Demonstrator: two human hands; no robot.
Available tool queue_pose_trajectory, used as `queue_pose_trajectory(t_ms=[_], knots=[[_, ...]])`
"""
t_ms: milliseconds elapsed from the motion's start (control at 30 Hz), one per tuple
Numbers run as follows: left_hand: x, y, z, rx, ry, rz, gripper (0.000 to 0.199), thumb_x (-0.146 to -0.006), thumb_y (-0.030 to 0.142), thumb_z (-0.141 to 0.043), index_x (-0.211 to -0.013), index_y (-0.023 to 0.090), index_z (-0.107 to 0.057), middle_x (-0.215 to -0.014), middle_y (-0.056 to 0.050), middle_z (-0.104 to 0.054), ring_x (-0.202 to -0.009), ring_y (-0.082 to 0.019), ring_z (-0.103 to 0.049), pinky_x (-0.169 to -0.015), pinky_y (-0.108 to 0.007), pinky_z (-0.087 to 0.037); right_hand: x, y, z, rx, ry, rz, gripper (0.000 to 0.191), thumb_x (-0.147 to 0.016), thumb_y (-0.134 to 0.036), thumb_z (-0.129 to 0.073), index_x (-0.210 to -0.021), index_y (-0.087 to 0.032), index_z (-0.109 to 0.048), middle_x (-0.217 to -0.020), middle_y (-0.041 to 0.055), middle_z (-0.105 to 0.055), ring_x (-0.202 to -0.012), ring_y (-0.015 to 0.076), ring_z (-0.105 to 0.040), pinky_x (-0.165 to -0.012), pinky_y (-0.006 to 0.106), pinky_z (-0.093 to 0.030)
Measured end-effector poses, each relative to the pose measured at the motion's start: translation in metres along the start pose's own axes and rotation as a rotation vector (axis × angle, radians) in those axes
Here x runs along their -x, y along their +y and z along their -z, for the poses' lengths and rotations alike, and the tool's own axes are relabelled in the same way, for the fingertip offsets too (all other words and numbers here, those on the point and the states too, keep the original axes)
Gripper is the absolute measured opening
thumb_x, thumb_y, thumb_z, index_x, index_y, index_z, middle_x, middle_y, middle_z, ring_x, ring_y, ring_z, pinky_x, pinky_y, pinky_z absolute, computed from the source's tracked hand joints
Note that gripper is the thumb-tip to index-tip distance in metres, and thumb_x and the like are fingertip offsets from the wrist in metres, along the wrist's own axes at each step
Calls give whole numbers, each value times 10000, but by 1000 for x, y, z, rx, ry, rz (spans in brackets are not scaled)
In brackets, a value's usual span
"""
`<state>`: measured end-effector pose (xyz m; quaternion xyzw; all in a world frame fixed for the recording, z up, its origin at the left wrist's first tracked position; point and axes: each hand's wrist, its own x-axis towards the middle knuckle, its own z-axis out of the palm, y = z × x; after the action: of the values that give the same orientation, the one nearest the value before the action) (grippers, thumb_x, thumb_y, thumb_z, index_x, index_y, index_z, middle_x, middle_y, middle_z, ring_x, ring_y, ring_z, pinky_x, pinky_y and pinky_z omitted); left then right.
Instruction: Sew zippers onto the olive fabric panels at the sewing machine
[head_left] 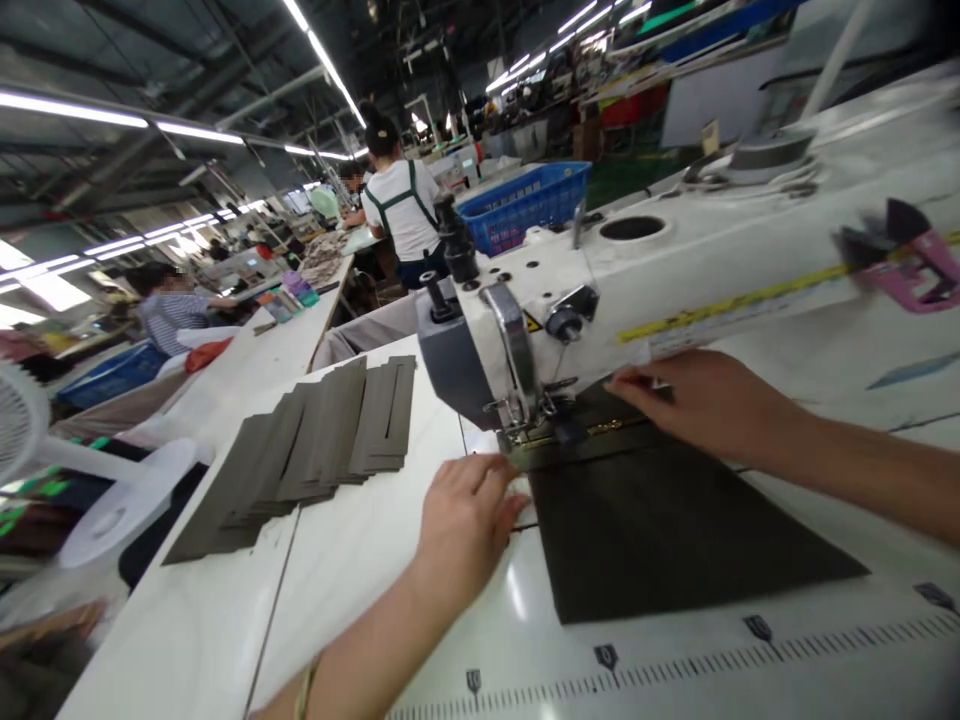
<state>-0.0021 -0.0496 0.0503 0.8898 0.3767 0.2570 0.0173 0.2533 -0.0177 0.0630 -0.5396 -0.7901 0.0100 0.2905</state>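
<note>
A dark olive fabric panel (667, 540) lies flat under the head of a white sewing machine (510, 340). Along its upper edge runs a zipper with gold teeth (607, 427), passing by the presser foot (521, 425). My left hand (465, 505) has curled fingers at the panel's left edge, close to the foot; the fingertips press on the fabric there. To the right of the needle, my right hand (679, 400) pinches the upper fabric layer beside the zipper, thumb and forefinger together. The machine arm is just above that hand.
Overlapping olive fabric pieces (322, 440) lie left on the white table. Pink-handled snips (911, 260) and a yellow tape measure (735, 300) are on the machine arm. Behind it are a blue basket (525, 205) and a person in white (405, 205). A white fan (22, 425) stands left.
</note>
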Motion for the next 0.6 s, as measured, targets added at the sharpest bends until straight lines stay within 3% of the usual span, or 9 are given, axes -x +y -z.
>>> queue_pose_trajectory(t_ms=[100,167,267,367,467,600], knots=[[-2,-24,-6,-45,-66,-163,155,-877,149,-525,-1012,131,-598,-1070,-121,-650,-1003,-245,-598,-857,-408,-463,35,-30,-6,-120,-90,192,267,-922,-249,-403,-772,-169,-609,-798,56,-613,-748,168,-585,-715,312,-472],[-7,-29,-9,-21,-92,-160,167,-860,96,-520,-1002,135,-598,-1053,-101,-664,-985,-219,-611,-869,-376,-458,49,-48,-16,-132,-145,274,266,-923,-217,-384,-828,-171,-629,-825,62,-625,-770,177,-591,-724,315,-469],[-13,-26,-8,-17,-65,-14,157,-843,69,-518,-950,138,-610,-885,-62,-698,-808,-202,-649,-766,-345,-487,43,-65,-35,8,-207,209,209,-894,-184,-436,-946,-160,-637,-833,66,-654,-748,186,-616,-680,301,-473],[-16,-23,-4,-35,-32,42,141,-850,79,-508,-898,144,-624,-728,-26,-684,-674,-195,-640,-668,-323,-490,25,-70,-49,117,-202,118,229,-867,-266,-519,-1012,-125,-626,-753,83,-673,-634,212,-632,-564,300,-460],[-14,-21,-5,-31,-23,28,135,-842,78,-525,-895,151,-625,-775,-20,-686,-719,-175,-641,-702,-305,-483,18,-69,-53,135,-193,161,228,-861,-299,-535,-981,-139,-642,-739,76,-676,-610,204,-633,-539,287,-446],[-6,-16,-12,-46,-14,-19,137,-838,120,-570,-958,165,-617,-958,-51,-670,-869,-184,-617,-790,-340,-457,27,-65,-49,145,-149,289,177,-863,-217,-505,-931,-168,-662,-745,51,-663,-618,177,-614,-567,288,-450]])
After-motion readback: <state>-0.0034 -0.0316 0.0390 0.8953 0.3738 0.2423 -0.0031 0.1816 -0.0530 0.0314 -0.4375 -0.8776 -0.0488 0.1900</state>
